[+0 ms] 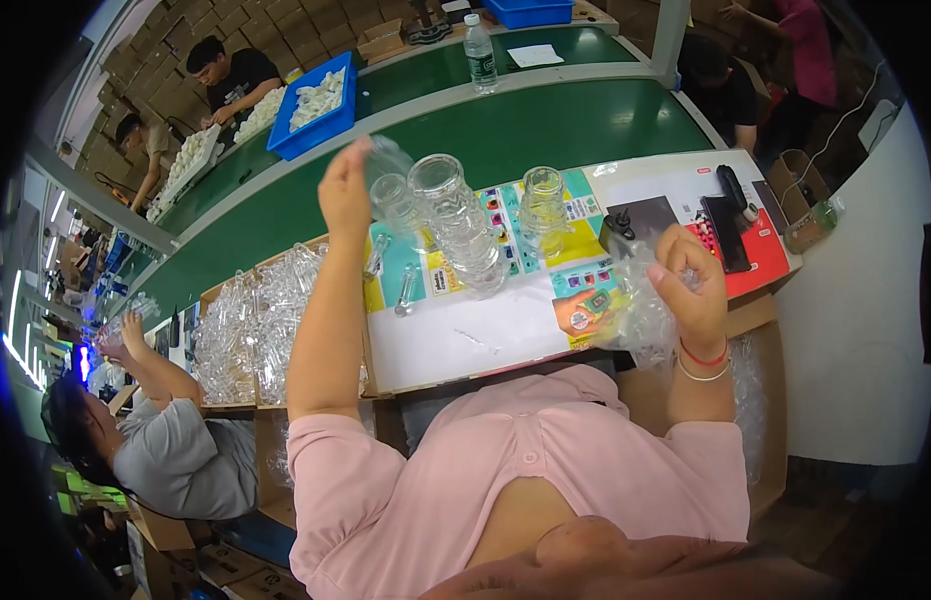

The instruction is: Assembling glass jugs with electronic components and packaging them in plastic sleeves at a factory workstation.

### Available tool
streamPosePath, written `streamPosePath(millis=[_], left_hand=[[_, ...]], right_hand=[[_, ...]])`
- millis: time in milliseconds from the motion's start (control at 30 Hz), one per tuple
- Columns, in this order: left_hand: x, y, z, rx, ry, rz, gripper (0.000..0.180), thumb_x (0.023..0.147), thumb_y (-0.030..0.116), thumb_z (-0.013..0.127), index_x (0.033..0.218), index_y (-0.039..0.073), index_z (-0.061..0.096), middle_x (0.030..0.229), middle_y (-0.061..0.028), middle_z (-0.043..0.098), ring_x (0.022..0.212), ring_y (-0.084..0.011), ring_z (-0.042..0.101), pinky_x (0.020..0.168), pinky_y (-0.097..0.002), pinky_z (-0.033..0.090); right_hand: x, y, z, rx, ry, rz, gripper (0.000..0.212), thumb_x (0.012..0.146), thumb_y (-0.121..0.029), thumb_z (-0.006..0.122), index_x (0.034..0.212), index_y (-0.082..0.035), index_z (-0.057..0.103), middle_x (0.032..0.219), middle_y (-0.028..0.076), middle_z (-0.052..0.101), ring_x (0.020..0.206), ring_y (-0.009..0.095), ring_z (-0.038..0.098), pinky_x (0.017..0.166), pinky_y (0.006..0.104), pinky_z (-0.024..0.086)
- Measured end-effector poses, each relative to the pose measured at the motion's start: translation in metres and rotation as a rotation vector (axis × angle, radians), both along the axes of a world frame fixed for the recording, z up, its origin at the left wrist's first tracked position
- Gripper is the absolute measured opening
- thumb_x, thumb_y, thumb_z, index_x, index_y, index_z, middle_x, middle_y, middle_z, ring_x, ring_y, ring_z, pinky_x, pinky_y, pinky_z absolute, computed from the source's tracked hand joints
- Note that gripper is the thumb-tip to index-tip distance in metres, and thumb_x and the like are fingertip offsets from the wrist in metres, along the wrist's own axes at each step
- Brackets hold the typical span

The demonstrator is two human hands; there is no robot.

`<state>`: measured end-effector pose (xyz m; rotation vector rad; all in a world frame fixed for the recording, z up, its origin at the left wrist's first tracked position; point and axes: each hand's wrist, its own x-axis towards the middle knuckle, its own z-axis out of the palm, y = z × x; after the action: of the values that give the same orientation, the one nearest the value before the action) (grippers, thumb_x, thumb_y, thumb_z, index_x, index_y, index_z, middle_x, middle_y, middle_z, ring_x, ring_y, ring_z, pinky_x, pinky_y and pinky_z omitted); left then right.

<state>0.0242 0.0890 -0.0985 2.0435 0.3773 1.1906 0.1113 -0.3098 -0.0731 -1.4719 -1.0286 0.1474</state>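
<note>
Gripping a clear bag, the right hand is over the near edge of the counter, toward its right corner, with fingers curled closed and the film spreading left beneath them. Raised beyond the counter's left edge, the left hand has its fingers bent together; a clear piece blurs beside their tips, and whether they grip it I cannot tell. Just below that piece, near the far left corner, is a clear cup. Right of it, a tall stack of clear cups leans slightly, and a shorter stack is near the middle of the far edge. A small tube lies near the left edge. Toward the right edge rests a black phone. Against the left edge, an open carton brims with clear parts.
</note>
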Motion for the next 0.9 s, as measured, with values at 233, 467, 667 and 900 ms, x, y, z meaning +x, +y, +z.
streamPosePath(millis=[233,467,667,900], left_hand=[[-0.018,0.005,0.108,0.050,-0.567,0.081,0.027,0.093,0.020,0.046,0.103,0.000,0.061,0.091,-0.0064,0.063,0.078,-0.0102,0.056,0.072,-0.0228,0.044],[-0.064,-0.040,0.121,0.096,-0.052,-0.274,0.036,0.083,0.025,0.062,0.111,0.003,0.056,0.091,-0.0020,0.062,0.057,-0.0043,0.047,0.054,-0.0178,0.038],[-0.068,-0.076,0.024,0.017,0.487,-0.132,0.087,0.062,0.031,0.080,0.131,0.005,0.033,0.122,-0.0148,0.052,0.114,-0.0293,0.049,0.091,-0.0368,0.042],[-0.064,-0.098,-0.038,-0.189,0.518,-0.120,0.098,0.059,0.027,0.082,0.134,0.007,0.023,0.125,-0.0213,0.047,0.117,-0.0331,0.045,0.094,-0.0381,0.040]], right_hand=[[-0.002,0.060,0.043,-0.048,-0.027,-0.083,0.015,0.082,-0.006,0.056,0.095,-0.001,0.052,0.073,0.007,0.054,0.064,0.011,0.053,0.063,0.0221,0.041],[0.003,0.160,0.050,-0.278,-0.848,-0.231,0.058,0.070,-0.045,0.068,0.109,-0.004,0.054,0.082,0.015,0.062,0.076,0.030,0.061,0.067,0.0347,0.049],[0.014,0.194,0.051,-0.448,-0.761,-0.043,0.053,0.066,-0.051,0.069,0.090,-0.004,0.061,0.078,0.014,0.062,0.073,0.029,0.061,0.065,0.0345,0.048],[-0.003,0.156,0.146,-0.140,-0.563,-0.180,0.054,0.068,-0.056,0.068,0.078,-0.003,0.061,0.076,0.010,0.063,0.065,0.016,0.057,0.060,0.0243,0.045]])
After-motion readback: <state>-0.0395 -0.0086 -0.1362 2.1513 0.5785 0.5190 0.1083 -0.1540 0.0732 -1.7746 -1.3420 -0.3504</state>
